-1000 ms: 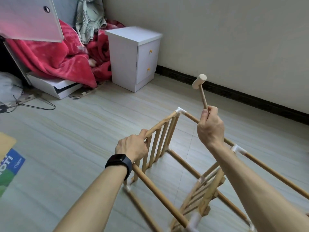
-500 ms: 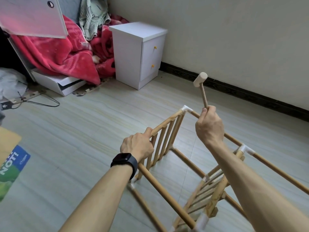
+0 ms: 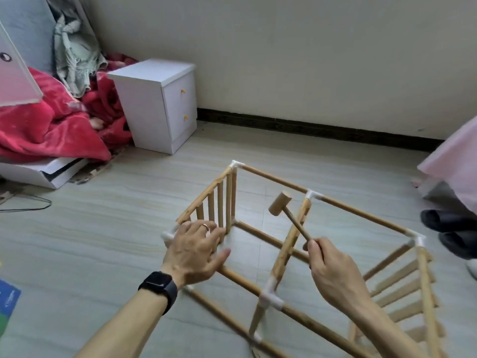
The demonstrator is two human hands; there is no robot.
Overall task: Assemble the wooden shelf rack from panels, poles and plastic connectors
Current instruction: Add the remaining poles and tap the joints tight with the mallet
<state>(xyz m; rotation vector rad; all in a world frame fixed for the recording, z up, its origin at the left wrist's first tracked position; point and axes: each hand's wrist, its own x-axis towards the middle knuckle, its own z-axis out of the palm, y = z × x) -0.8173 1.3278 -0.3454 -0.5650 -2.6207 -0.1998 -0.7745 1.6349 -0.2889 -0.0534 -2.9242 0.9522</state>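
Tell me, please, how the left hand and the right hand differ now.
The left hand is spread open with straight fingers, while the right hand curls round the mallet handle. The left hand is over the rack's near corner; the right hand is by its middle panel. The left hand wears a ring and wristwatch; the right hand shows neither. Both are bare.

no legible text; blue box (image 3: pixel 9 297) print blurred
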